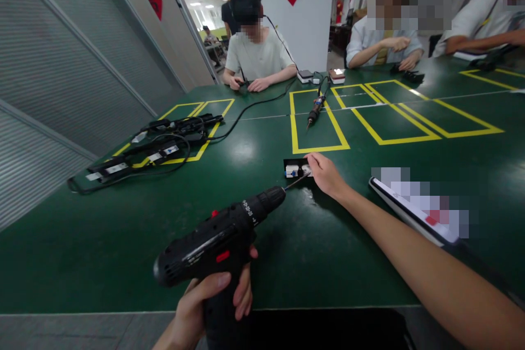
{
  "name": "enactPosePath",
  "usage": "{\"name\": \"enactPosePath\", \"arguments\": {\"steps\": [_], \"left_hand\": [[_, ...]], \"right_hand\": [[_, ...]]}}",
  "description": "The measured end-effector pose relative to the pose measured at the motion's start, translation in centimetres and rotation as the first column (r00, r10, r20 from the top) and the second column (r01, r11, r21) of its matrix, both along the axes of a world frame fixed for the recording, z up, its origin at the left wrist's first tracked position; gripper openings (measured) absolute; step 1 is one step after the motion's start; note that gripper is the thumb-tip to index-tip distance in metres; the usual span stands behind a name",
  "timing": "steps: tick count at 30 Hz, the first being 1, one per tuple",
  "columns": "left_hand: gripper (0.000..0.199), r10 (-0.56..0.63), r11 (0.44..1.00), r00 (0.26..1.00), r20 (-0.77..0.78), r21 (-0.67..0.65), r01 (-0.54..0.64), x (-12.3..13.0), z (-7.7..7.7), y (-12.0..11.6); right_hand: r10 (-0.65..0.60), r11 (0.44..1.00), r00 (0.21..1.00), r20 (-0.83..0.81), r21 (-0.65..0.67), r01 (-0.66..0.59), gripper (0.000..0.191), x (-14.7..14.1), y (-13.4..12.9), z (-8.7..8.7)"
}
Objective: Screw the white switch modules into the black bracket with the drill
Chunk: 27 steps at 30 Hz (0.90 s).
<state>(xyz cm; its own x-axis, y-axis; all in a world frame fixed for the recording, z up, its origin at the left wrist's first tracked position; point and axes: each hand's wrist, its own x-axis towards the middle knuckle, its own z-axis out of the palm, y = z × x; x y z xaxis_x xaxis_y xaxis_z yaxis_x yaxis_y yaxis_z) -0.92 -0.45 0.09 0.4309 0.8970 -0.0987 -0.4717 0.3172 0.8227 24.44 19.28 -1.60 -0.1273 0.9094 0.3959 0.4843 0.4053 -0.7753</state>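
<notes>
A black cordless drill (221, 235) with red buttons lies across the lower middle of the head view. My left hand (205, 295) is wrapped round its handle. The long thin bit (296, 181) points up and right, its tip at a small black part with white and blue pieces (292, 170) on the green table. My right hand (324, 173) grips the right end of that small part, fingers closed on it. The exact contact of the bit tip is too small to tell.
Black strip devices with cables (164, 145) lie at the left. An electric screwdriver (315, 109) rests inside yellow tape beyond the small part. A tablet-like device (414, 210) lies to the right of my right hand. Several people are across the table (254, 136).
</notes>
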Motion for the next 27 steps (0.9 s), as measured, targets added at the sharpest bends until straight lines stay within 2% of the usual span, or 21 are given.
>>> {"name": "enactPosePath", "arguments": {"steps": [6,15,27], "left_hand": [[0.049,0.104,0.992,0.994,0.025,-0.078,-0.102,0.15,0.18,0.08],[0.036,0.086,0.995,0.996,-0.021,-0.050,-0.087,0.33,0.51,0.52],[0.032,0.079,0.995,0.997,-0.018,-0.061,-0.080,0.37,0.46,0.48]], "right_hand": [[-0.059,0.998,0.998,0.024,-0.013,0.059,0.036,-0.09,0.06,0.04],[-0.066,0.998,0.996,0.052,-0.005,0.067,0.036,-0.02,0.13,-0.13],[-0.068,0.998,0.996,0.052,0.009,0.067,0.035,-0.03,-0.04,0.16]]}}
